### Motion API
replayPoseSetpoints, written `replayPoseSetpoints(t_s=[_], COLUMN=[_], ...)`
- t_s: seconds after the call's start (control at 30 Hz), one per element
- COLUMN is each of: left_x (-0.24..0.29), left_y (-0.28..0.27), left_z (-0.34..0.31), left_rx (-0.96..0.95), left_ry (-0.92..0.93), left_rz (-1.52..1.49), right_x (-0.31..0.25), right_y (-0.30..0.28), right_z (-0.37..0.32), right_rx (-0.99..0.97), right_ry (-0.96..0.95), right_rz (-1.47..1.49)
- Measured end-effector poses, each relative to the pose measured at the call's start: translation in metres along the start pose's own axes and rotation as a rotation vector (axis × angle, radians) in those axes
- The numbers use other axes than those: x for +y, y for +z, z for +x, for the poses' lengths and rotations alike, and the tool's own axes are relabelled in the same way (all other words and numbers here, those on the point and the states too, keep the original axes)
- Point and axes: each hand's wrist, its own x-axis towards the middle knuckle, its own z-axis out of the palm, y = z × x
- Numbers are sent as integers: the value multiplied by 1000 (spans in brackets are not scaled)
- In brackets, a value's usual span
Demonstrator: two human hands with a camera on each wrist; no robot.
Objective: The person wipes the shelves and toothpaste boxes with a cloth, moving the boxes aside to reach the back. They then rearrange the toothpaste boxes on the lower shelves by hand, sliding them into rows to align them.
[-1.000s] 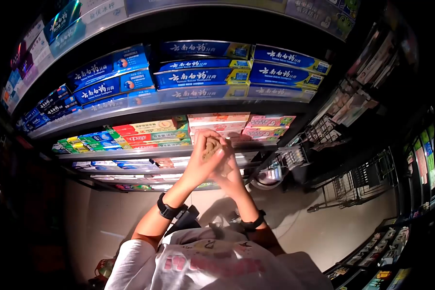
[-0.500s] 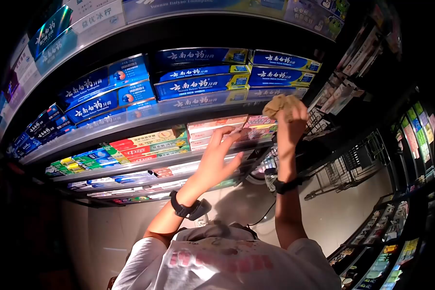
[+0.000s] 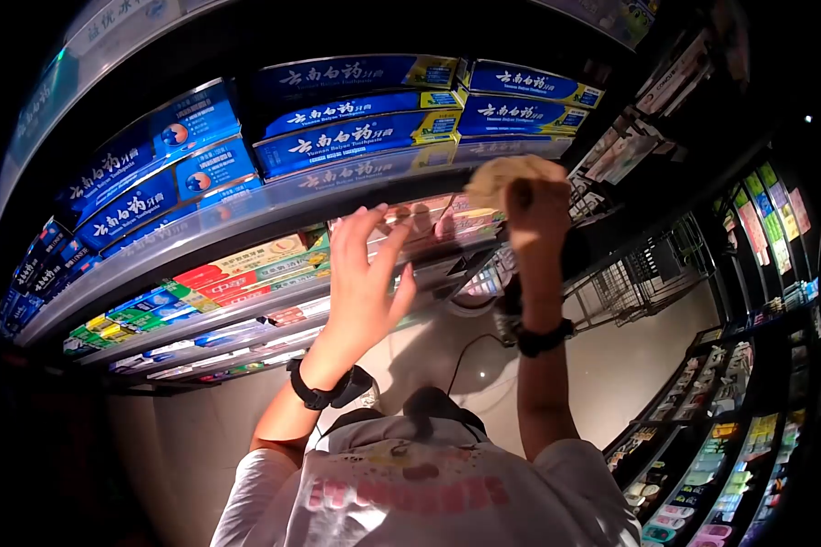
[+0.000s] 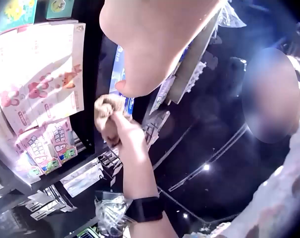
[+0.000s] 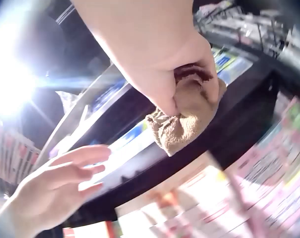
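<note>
My right hand [image 3: 538, 214] grips a crumpled tan cloth [image 3: 502, 180] in front of the shelf's right end, by the blue toothpaste boxes [image 3: 520, 114]. In the right wrist view the cloth [image 5: 187, 116] bulges out between thumb and curled fingers of the right hand [image 5: 155, 59]. My left hand [image 3: 360, 283] is raised with fingers spread, holding nothing, before the pink boxes on the lower shelf. The left wrist view shows the cloth [image 4: 110, 116] in the right hand [image 4: 130, 134], beyond the near left hand [image 4: 150, 44].
Blue boxes [image 3: 169, 137] stand stacked behind a clear shelf lip, with red and green boxes [image 3: 246, 273] below. A wire cart [image 3: 639, 283] stands at the right, near another stocked shelf [image 3: 730, 456]. Pale floor [image 3: 447, 365] shows beneath my arms.
Both hands were together around the cloth a second ago. They have since parted, the right carrying the cloth rightward; the left has moved left with its fingers spread.
</note>
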Motion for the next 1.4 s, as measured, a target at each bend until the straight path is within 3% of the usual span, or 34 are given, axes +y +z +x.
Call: replayPoseSetpoints(t_s=[0.07,0.13,0.2,0.33,0.4,0.43,0.47,0.53,0.67,0.73,0.8,0.83,0.93,1.0,1.07,1.13,1.2,1.23,1.27,1.33,1.37,1.4], left_x=[2,5,6,20,20,18,15,21,21,27,36,37,34,30,37,32,27,23,17,16,17,17], left_y=[8,13,22,34,43,46,44,37,27,26,19,15,8,9,6,1,1,0,-1,0,6,13], left_z=[-4,-3,3,13,13,11,10,14,16,15,17,17,13,7,2,10,7,4,1,-10,-8,-8], left_rx=[1,10,36,126,187,220,255,315,171,220,289,300,369,409,359,290,128,-25,-189,-489,-531,-521], left_ry=[-11,-16,-49,-78,-85,-120,-153,-178,-198,-182,-102,-86,-54,-168,-411,-154,-143,-176,-103,-141,-145,-179], left_rz=[-35,-25,-85,-156,-8,-36,-59,-74,-100,-10,77,81,56,-67,-290,-257,-465,-570,-701,-793,-1148,-1258], right_x=[42,43,21,-66,-81,-74,-64,-46,-26,-16,-10,-7,-4,0,4,4,2,2,2,2,0,-2], right_y=[-3,-9,-11,-2,-9,-5,-6,-9,-3,-2,3,3,4,-1,8,12,11,12,13,13,12,11], right_z=[10,19,21,14,19,21,21,13,-14,-21,-24,-26,-32,-31,-42,-46,-43,-43,-42,-38,-37,-37], right_rx=[-25,-97,-192,-184,-300,-219,-256,-325,-561,-643,-586,-586,-682,-647,-602,-545,-517,-510,-505,-553,-583,-574], right_ry=[162,100,26,-144,-134,-177,-161,-53,322,408,160,135,226,200,420,412,734,777,783,716,684,687], right_rz=[76,136,29,514,549,634,779,1151,1824,1867,1714,1734,1851,1974,2071,2207,2268,2262,2260,2246,2253,2250])
